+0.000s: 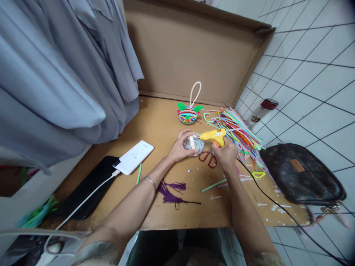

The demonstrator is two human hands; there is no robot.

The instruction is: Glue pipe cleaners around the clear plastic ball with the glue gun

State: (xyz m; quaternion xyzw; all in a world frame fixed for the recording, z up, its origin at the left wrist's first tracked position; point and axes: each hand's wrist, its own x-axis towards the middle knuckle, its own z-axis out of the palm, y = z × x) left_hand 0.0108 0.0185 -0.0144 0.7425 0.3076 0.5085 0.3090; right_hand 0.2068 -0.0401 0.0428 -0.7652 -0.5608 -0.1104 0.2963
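Note:
My left hand (179, 147) is closed around a rounded, pale bluish-grey translucent piece (198, 145) with a cream strip (192, 142) across it. In my right hand (227, 153) is a yellow hot glue gun (213, 135), its nozzle at the piece near the strip. Whether glue is coming out is too small to tell. Red-handled scissors (204, 157) lie on the table just below, between the hands. Behind them sits a colourful pipe-cleaner animal head (188, 116) with green ears and a cream loop (195, 92) on top.
A heap of coloured pipe cleaners (241, 135) lies right, beside a brown handbag (302, 173) and a jar (262, 112). The black cord (266, 197) trails right. Purple tassels (173, 194), a white power bank (137, 157) and a black tablet-like slab (88, 188) lie left.

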